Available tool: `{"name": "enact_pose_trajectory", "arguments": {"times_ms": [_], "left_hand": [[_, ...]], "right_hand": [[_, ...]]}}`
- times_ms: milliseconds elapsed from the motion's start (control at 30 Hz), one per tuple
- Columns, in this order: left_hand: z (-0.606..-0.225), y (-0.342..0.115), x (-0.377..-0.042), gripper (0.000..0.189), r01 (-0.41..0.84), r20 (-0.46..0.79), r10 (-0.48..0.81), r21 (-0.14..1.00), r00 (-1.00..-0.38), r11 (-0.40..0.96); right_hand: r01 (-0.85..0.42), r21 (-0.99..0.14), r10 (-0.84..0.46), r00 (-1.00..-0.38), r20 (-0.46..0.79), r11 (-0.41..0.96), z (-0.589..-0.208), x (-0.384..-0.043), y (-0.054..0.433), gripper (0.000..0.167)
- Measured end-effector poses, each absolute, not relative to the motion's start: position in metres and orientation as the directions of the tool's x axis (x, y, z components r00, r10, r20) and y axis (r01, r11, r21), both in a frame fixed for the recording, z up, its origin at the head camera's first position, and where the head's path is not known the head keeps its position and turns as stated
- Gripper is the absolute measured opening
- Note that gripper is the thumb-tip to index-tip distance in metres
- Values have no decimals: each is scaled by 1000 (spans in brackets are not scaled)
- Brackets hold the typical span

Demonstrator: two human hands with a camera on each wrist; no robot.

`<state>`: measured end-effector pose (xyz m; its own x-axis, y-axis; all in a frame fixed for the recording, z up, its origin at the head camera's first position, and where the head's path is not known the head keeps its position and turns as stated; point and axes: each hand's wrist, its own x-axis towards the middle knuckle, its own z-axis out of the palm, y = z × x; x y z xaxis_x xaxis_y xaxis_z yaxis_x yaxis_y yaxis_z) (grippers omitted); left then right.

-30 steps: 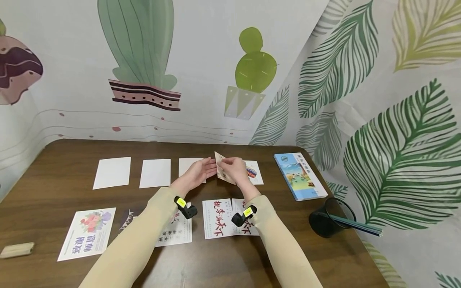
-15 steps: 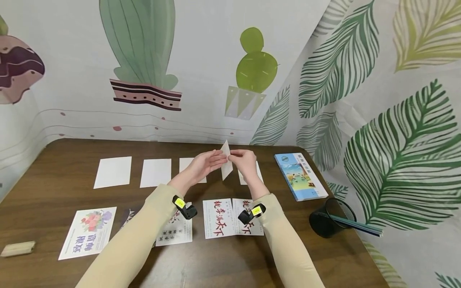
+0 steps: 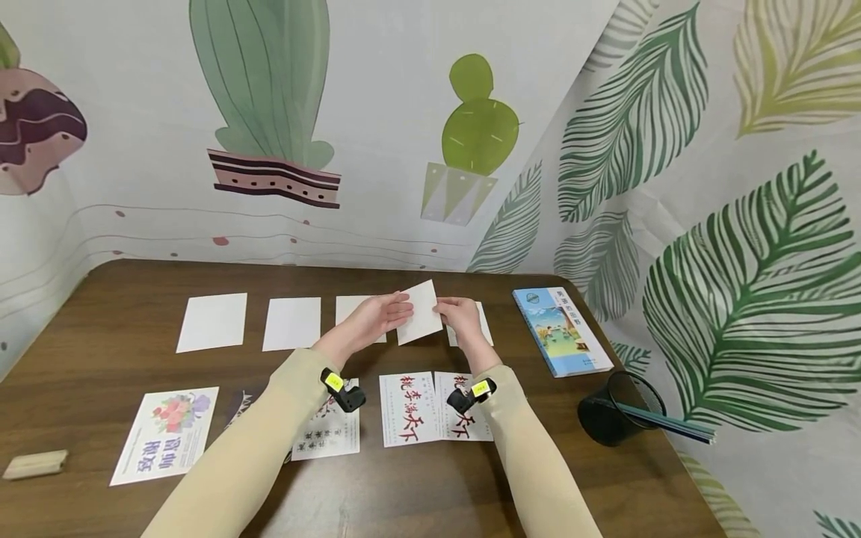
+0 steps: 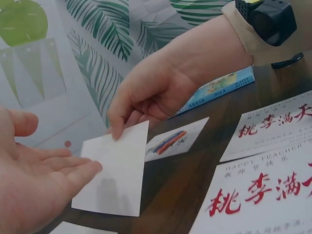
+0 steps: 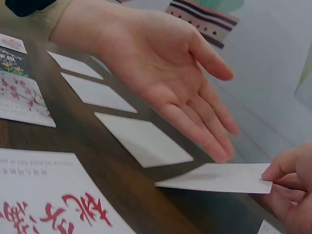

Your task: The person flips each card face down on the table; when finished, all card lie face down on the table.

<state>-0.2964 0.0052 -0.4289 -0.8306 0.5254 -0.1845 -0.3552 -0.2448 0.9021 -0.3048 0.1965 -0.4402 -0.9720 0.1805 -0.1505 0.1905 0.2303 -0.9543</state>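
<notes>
My right hand (image 3: 460,321) pinches a white card (image 3: 420,314) by its right edge, with thumb and fingers. The card hangs tilted above the far part of the table, blank side towards me. My left hand (image 3: 373,320) is at the card's left side, palm turned up and fingers straight. In the left wrist view its fingertips overlap the card (image 4: 114,170); whether they touch it I cannot tell. Just behind my right hand lies another card (image 4: 170,141) with a colourful picture, partly covered in the head view. Near my left hand a blank white card (image 5: 141,139) lies flat.
Two more blank cards (image 3: 292,323) lie to the left in the back row. Nearer me are a flower card (image 3: 168,433), two red-lettered cards (image 3: 410,407) and others half hidden by my left sleeve. A blue book (image 3: 561,329), black pen holder (image 3: 599,415) and beige block (image 3: 35,464) stand around.
The card in my right hand has turned from its printed side, through edge-on, to its blank side. My right hand has shifted slightly right; the left hand stays beside the card.
</notes>
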Motion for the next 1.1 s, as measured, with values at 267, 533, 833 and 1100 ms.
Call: {"name": "enact_pose_trajectory", "arguments": {"times_ms": [267,533,833,1100], "left_hand": [[-446,5,-295,51,-386,-251,517,906,-819,-172],[-451,6,-295,51,-388,-260,504,906,-824,-168],[-450,11,-297,52,-383,-278,473,913,-836,-140],[-440,37,-294,52,-399,-272,454,892,-849,-212]], "right_hand": [[255,-928,196,-959,-206,273,-460,-308,203,32],[217,-907,189,-969,-157,361,-460,-308,207,27],[171,-912,134,-982,-130,372,-453,-307,217,27],[169,-892,165,-980,-108,420,-451,-300,244,29]]}}
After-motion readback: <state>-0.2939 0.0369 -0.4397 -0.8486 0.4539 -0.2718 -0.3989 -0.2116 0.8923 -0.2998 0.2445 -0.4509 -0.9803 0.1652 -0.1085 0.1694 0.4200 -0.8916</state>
